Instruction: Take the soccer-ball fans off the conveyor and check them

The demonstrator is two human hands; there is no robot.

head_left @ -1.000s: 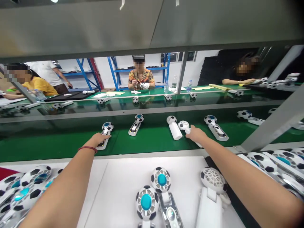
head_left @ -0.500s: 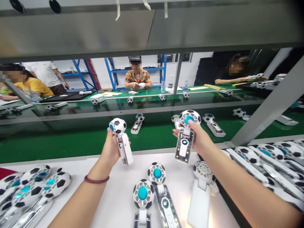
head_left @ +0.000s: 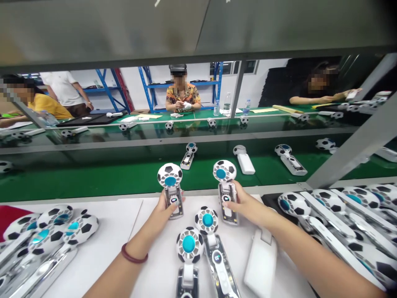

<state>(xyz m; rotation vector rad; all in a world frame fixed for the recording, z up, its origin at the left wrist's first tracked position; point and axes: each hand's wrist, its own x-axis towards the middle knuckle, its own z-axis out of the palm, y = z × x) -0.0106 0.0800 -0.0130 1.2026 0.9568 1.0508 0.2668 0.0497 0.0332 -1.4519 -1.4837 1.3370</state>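
Note:
My left hand (head_left: 166, 207) grips a handheld fan (head_left: 170, 179) with a soccer-ball head, its thumb on the clear handle below a lit display. A second soccer-ball fan (head_left: 224, 171) is in my right hand (head_left: 238, 200), the thumb pressed on the handle front by its display. Both fans stand upright with their blue centres facing me. Just below them on the white surface lie two more such fans, a nearer fan (head_left: 188, 245) and a fan with a lit display (head_left: 217, 258). A white-backed fan (head_left: 261, 258) rests beneath my right forearm, which hides its head.
Piles of similar fans lie at left (head_left: 49, 236) and right (head_left: 341, 219). Beyond the white surface runs a green conveyor belt (head_left: 93, 178) carrying several fans. A slanted metal post (head_left: 344, 140) stands at right and a shelf (head_left: 124, 33) spans overhead. Several people sit opposite.
Both fans have come closer together; the left one has turned its blue centre toward me. My thumbs have shifted from the heads down to the handles. The view has moved slightly.

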